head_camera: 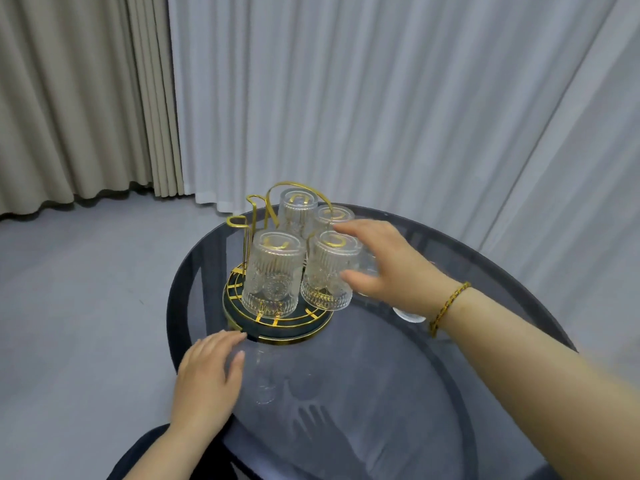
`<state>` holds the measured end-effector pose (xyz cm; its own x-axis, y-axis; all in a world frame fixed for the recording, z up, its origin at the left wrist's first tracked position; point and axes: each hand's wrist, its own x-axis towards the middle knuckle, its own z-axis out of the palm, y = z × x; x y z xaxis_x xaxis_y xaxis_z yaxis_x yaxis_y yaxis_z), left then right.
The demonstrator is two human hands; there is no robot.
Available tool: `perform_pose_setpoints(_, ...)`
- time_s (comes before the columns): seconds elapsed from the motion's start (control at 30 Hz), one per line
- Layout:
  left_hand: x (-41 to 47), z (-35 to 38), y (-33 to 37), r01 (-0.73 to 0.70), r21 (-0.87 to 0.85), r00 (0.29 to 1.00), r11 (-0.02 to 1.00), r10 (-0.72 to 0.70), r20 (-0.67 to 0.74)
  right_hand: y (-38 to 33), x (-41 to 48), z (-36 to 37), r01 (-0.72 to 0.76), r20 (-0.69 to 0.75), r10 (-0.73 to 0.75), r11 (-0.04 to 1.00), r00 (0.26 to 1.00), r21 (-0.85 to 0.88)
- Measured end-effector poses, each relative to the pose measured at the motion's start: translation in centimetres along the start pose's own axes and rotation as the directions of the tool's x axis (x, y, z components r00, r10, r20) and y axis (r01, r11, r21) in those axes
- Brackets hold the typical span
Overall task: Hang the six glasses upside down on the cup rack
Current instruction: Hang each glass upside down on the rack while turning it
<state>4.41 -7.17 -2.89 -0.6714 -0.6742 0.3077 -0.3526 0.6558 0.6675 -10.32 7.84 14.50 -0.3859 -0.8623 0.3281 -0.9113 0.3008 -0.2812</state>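
- No readable text, label, brand, number or sign anywhere in view.
- Only pressed ribs and a round rosette pattern on the glasses, no lettering.
- Nothing printed on the cup rack.

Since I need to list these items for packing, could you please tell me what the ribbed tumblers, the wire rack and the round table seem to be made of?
The clear ribbed tumblers look like pressed glass: transparent, fluted, glinting. The gold wire cup rack looks like polished brass-toned metal, thin and shiny, on a dark base of unclear material. The round dark table seems to have a smoked glass top, since it mirrors a hand.
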Motion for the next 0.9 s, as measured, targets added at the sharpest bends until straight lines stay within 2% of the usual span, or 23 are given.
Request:
perform_pose_setpoints(0.1, -1.9, 0.3, 1.9, -0.091, 0.034, 0.993, 0.995, 0.089, 0.072, 3.2, -4.0, 0.0, -0.09, -0.265, 0.111, 0.992, 0.958, 0.091)
perform_pose_setpoints(0.2, -2.6, 1.5, 4.6, -0.272, 0.053, 0.957, 0.961, 0.265, 0.118, 7.0, -7.4, 1.2, -0.241, -0.432, 0.325, 0.941, 0.842, 0.238)
perform_pose_setpoints(0.27, -2.5, 2.7, 6.5, -0.321, 0.035, 0.936, 0.947, 0.311, 0.165, 9.1, -9.1, 2.6, -0.323, -0.469, 0.465, 0.878, 0.751, 0.353)
perform_pose_setpoints(0.37, -1.7, 5.3, 8.9, -0.372, 0.031, 0.907, 0.928, 0.357, 0.224, 11.9, -10.8, 4.9, -0.427, -0.416, 0.64, 0.755, 0.646, 0.498)
perform_pose_setpoints(0.5, -0.3, 8.3, 9.5, -0.328, 0.117, 0.905, 0.937, 0.276, 0.325, 14.5, -10.7, 7.3, -0.554, -0.226, 0.741, 0.636, 0.632, 0.537)
perform_pose_setpoints(0.6, 0.4, 9.4, 9.0, -0.314, 0.221, 0.903, 0.923, 0.217, 0.372, 16.2, -9.5, 8.3, -0.62, -0.142, 0.772, 0.592, 0.62, 0.514)
perform_pose_setpoints(0.7, 0.4, 9.7, 8.7, -0.338, 0.248, 0.899, 0.908, 0.233, 0.37, 17.4, -8.2, 8.9, -0.684, -0.102, 0.806, 0.554, 0.583, 0.474)
perform_pose_setpoints(0.9, 0.5, 9.9, 8.7, -0.338, 0.248, 0.898, 0.908, 0.232, 0.374, 19.1, -5.6, 10.5, -0.732, -0.113, 0.822, 0.553, 0.559, 0.398)
